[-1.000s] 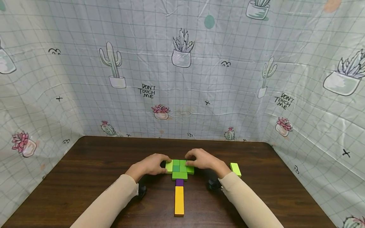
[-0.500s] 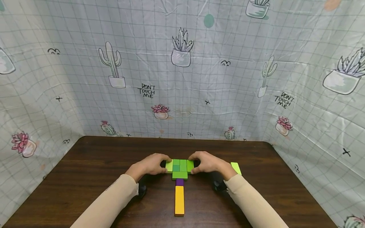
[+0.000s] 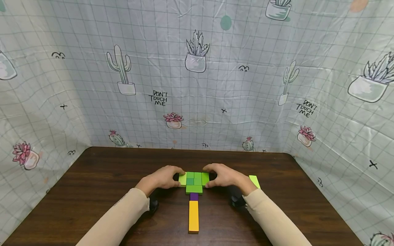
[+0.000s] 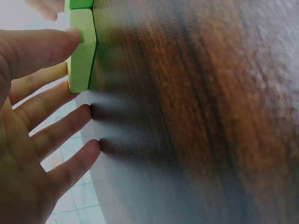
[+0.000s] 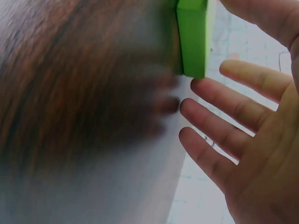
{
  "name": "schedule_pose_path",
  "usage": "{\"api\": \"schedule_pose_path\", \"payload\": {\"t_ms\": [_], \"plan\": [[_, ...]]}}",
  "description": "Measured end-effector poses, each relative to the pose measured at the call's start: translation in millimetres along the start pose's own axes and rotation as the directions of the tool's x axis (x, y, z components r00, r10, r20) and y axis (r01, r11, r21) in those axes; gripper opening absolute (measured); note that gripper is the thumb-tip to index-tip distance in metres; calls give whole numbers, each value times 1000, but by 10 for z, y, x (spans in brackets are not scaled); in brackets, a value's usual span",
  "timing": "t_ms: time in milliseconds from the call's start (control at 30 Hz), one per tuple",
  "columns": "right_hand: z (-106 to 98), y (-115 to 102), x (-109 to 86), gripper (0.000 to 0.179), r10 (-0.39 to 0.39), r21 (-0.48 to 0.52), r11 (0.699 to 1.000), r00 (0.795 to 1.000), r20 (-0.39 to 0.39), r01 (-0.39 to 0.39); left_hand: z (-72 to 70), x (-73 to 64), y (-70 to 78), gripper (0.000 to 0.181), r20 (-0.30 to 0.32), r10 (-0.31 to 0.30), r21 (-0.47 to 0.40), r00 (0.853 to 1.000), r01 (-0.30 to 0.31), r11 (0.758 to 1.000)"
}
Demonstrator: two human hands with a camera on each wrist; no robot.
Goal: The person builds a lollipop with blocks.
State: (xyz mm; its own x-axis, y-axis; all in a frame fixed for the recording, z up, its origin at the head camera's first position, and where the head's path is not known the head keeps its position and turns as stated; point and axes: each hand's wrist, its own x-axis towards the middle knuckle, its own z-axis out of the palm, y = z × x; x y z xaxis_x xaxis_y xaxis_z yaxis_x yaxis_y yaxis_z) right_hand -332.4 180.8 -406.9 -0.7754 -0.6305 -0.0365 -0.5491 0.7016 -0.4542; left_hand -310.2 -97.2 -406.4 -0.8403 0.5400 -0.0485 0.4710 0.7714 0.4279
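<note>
Flat blocks lie joined on the table in the head view. My left hand [image 3: 163,177] pinches the yellow-green block [image 3: 183,180] at the left end; in the left wrist view its thumb rests on that block [image 4: 82,65] and the other fingers spread below. My right hand [image 3: 224,176] curves loosely around the green block [image 3: 205,179] at the right end. In the right wrist view its thumb and index finger stand apart from this block [image 5: 194,39]. Between them sit several green blocks, with a wide green block [image 3: 194,189] on the near side.
A purple block [image 3: 194,196] and a long orange-yellow block [image 3: 193,217] extend toward me from the green ones. Another yellow-green block [image 3: 253,181] lies at right, partly hidden by my right wrist. A patterned curtain [image 3: 197,85] surrounds the brown table [image 3: 117,164].
My right hand has shifted right, from over the middle green blocks to the right-end green block, and its fingers have since loosened slightly. The left hand has stayed on its block.
</note>
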Motion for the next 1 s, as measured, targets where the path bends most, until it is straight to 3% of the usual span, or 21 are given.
{"api": "schedule_pose_path", "payload": {"t_ms": [200,500,767,1000], "plan": [[-117,103,-179,64,41,-45,998,998,-41,-43,5,2,-4,44,-4,-1,0,1000,1,1000],[-284,314,-647,62,140,-109,982,982,-126,-154,3,-10,5,44,2,-7,-7,1000,7,1000],[-313,468,-991,62,144,-211,959,969,-201,-187,3,-17,9,44,2,-8,-6,1000,8,1000],[-304,613,-1155,70,187,-215,948,958,-219,-234,7,-8,7,43,0,-8,-5,1000,8,1000]]}}
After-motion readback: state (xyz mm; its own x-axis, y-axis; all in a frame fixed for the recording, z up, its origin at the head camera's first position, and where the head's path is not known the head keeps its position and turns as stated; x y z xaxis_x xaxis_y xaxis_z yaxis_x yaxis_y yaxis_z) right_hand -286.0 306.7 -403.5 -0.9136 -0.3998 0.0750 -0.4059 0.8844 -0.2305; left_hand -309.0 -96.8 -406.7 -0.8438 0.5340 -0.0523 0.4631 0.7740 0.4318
